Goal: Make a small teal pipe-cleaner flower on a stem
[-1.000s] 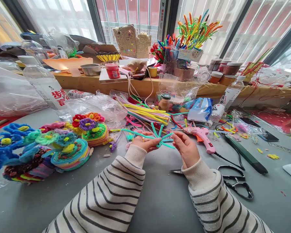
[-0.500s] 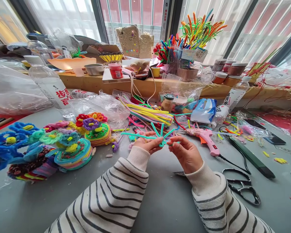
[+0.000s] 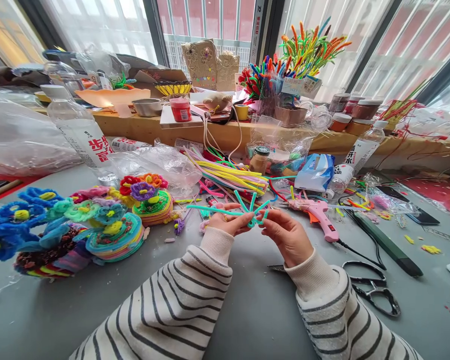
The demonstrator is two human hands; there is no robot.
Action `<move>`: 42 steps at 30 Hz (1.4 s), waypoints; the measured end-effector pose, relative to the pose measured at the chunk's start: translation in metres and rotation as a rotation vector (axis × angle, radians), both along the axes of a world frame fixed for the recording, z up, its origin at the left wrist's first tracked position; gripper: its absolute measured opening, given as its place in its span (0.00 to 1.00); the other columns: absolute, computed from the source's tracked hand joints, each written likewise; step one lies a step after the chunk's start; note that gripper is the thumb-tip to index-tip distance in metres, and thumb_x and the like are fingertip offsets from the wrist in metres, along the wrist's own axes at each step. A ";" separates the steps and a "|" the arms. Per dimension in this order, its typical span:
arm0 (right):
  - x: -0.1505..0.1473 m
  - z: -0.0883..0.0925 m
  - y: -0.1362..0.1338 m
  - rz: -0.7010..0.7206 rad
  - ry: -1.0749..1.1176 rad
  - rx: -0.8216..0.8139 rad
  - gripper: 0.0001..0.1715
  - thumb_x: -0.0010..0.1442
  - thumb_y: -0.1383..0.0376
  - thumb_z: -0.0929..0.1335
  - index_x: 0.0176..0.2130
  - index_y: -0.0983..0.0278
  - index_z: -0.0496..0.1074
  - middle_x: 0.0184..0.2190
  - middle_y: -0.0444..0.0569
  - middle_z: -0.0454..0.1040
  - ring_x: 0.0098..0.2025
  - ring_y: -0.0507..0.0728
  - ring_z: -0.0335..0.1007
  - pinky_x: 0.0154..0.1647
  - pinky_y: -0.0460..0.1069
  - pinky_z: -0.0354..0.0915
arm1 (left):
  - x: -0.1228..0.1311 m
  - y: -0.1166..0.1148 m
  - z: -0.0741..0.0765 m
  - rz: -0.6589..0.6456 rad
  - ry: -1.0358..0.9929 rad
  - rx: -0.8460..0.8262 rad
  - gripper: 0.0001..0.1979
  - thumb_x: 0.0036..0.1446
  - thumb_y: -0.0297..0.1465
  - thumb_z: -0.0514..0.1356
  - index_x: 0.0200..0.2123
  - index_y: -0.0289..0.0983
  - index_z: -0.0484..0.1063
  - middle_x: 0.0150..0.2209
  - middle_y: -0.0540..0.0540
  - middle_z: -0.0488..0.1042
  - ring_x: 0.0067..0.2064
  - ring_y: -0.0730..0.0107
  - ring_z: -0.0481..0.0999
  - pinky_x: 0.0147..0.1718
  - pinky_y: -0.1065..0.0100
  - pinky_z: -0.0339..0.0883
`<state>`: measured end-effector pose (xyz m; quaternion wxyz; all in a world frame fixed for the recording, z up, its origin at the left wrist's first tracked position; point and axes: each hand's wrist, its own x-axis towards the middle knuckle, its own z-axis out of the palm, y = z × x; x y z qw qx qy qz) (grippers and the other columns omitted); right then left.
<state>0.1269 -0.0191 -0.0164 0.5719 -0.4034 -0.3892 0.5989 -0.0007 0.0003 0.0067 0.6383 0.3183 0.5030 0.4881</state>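
Between both hands is a cluster of turquoise pipe cleaners, with several stems fanning upward and one long stem reaching left. My left hand pinches the cluster near its centre, thumb on top. The fingertips of my right hand close on a turquoise stem on the right side, where a small loop shows. Just behind the hands lies a bundle of yellow, pink and green pipe cleaners. To the right of my right hand rests a pink glue gun. Black-handled scissors lie partly under my right forearm.
Pipe-cleaner flowers on round layered bases stand at the left. Plastic bottles, clear bags, a lidded jar and a blue-white packet line the back. A dark green bar lies right. Pots and bundled stems crowd the ledge.
The right fingertips have bent the right-hand turquoise stem upward into a small loop. My left hand keeps its pinch on the cluster, and the view has shifted slightly.
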 end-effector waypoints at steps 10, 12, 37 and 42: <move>0.000 -0.004 0.001 -0.198 -0.118 0.093 0.11 0.40 0.65 0.70 0.28 0.64 0.69 0.24 0.44 0.72 0.28 0.53 0.69 0.31 0.51 0.67 | -0.001 0.002 0.000 -0.017 -0.028 -0.042 0.13 0.39 0.22 0.61 0.32 0.33 0.62 0.17 0.52 0.69 0.20 0.76 0.71 0.21 0.75 0.67; -0.001 -0.004 0.001 -0.232 -0.159 0.124 0.10 0.40 0.64 0.70 0.28 0.64 0.69 0.25 0.44 0.72 0.28 0.53 0.68 0.32 0.51 0.67 | -0.001 0.002 0.000 -0.033 -0.080 -0.064 0.14 0.41 0.21 0.60 0.33 0.34 0.62 0.18 0.52 0.69 0.21 0.75 0.72 0.23 0.74 0.68; 0.001 0.001 -0.007 -0.295 -0.741 0.574 0.19 0.47 0.70 0.65 0.41 0.61 0.58 0.26 0.44 0.71 0.29 0.52 0.70 0.31 0.49 0.68 | -0.001 0.004 -0.012 -0.061 -0.026 0.003 0.16 0.36 0.23 0.63 0.28 0.33 0.59 0.16 0.52 0.68 0.21 0.76 0.70 0.23 0.72 0.68; 0.003 -0.004 -0.006 -0.232 -0.874 0.687 0.17 0.49 0.71 0.63 0.39 0.61 0.56 0.27 0.45 0.71 0.30 0.52 0.70 0.32 0.47 0.67 | -0.002 0.004 -0.012 -0.033 -0.010 0.011 0.21 0.35 0.23 0.63 0.31 0.36 0.55 0.13 0.58 0.64 0.20 0.74 0.70 0.22 0.70 0.68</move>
